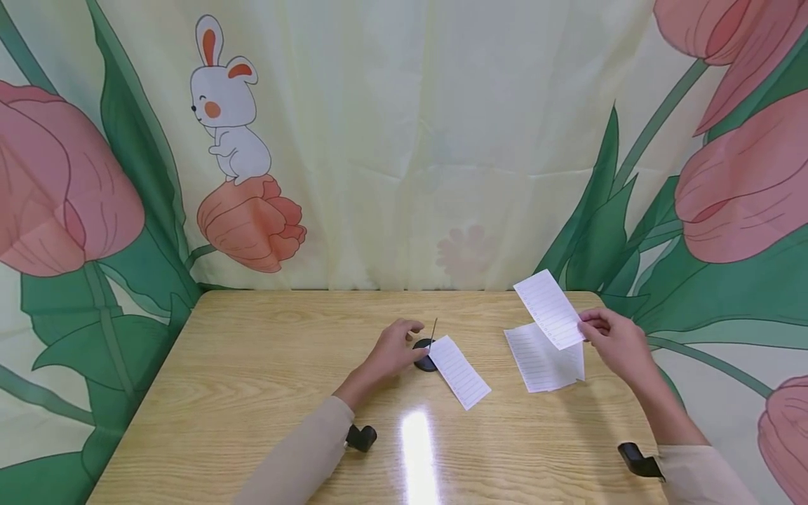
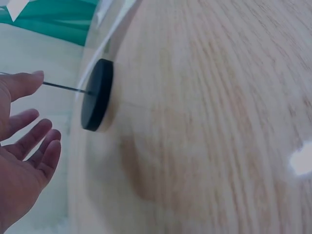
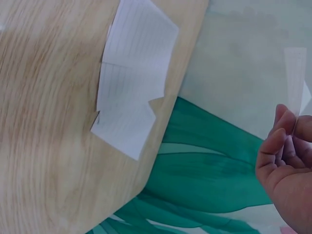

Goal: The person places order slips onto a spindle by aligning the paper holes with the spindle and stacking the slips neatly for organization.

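Note:
A receipt spike [image 1: 426,359] with a round black base and thin upright rod stands on the table. My left hand [image 1: 393,348] is beside it, thumb near the rod and fingers loosely spread. In the left wrist view, the left hand [image 2: 24,156] holds nothing, and the base [image 2: 97,95] shows past the thumb; whether the thumb touches the rod I cannot tell. My right hand [image 1: 618,344] pinches a lined paper slip [image 1: 550,310] by its lower right edge, raised above the table. The right wrist view shows that slip [image 3: 295,78] nearly edge-on between thumb and fingers.
Several overlapping lined slips [image 1: 543,361] lie at the right of the wooden table [image 1: 265,393]. Another lined slip [image 1: 459,372] lies just right of the spike's base. A printed curtain [image 1: 379,140] hangs behind the table's far edge.

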The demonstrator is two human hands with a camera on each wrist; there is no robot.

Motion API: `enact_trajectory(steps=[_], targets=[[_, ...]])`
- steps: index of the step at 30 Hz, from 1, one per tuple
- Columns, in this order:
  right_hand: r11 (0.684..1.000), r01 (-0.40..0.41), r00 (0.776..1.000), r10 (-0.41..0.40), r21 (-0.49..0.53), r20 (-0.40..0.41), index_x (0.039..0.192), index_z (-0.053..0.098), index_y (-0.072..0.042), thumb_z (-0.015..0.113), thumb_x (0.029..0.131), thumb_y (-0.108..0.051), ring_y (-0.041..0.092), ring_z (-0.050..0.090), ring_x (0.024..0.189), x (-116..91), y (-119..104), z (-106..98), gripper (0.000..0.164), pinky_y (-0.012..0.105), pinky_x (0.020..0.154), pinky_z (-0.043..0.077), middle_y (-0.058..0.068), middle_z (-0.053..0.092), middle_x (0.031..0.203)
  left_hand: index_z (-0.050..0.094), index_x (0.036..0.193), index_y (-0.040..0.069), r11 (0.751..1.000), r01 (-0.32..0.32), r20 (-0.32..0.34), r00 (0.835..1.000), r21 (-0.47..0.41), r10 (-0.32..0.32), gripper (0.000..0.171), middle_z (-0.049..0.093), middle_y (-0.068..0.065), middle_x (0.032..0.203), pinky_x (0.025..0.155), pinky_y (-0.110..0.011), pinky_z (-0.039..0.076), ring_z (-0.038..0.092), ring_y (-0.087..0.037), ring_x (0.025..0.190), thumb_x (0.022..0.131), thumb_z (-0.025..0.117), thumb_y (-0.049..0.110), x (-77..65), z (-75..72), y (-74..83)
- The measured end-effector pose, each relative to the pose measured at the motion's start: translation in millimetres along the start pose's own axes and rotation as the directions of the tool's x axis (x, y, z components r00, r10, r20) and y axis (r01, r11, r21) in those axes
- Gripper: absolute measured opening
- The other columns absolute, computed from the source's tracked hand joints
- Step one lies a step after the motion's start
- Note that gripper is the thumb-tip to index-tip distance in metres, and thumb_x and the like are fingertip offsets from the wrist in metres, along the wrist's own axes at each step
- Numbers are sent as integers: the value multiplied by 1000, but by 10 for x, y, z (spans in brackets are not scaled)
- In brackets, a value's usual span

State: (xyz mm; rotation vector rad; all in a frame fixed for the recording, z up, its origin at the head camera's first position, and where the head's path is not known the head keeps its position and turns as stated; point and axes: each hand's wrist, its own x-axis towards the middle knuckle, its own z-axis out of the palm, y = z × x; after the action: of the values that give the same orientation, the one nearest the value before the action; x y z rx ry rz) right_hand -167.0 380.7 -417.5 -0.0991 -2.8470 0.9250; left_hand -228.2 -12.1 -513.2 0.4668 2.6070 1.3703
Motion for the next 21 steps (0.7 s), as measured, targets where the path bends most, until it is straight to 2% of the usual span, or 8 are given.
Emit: enact_trajectory(steps=[4,9,12,16,21], targets=[[1000,20,1000,-20,-7,3,120,65,5,62,105,-19,15,65,84,-22,-101,1,28,17,64,51,20,70,104,63,138,3,999,-47,-20,999,-6,47,50,63,-13,133,89,-41,57,64,-31,114,92,79,18,-18,-84,32],[998,61,998,-61,5,12,117,66,4,63,104,-15,6,62,78,-33,-190,17,23,18,64,51,18,70,101,64,135,5,992,-123,-60,991,-10,122,43,67,-14,127,91,-43,55,64,-33,113,96,75,20,-28,-210,121],[996,92,996,-92,17,18,116,67,4,64,103,-12,5,63,77,-27,-221,42,21,18,65,52,18,71,100,65,134,6,990,-142,-77,987,-15,140,39,68,-13,124,93,-45,55,65,-34,114,98,72,21,-28,-274,197],[992,125,992,-125,23,9,115,68,3,65,102,-11,15,66,81,-18,-268,72,20,17,65,53,18,71,100,65,133,5,984,-177,-99,980,-25,174,36,69,-14,121,93,-47,55,66,-34,113,101,69,21,-25,-340,298],[989,149,989,-149,12,12,116,69,2,67,101,-13,21,66,83,-12,-377,89,21,17,65,53,16,71,100,66,131,5,975,-223,-129,967,-21,218,33,72,-9,115,91,-44,55,67,-26,108,102,66,22,-28,-394,426]])
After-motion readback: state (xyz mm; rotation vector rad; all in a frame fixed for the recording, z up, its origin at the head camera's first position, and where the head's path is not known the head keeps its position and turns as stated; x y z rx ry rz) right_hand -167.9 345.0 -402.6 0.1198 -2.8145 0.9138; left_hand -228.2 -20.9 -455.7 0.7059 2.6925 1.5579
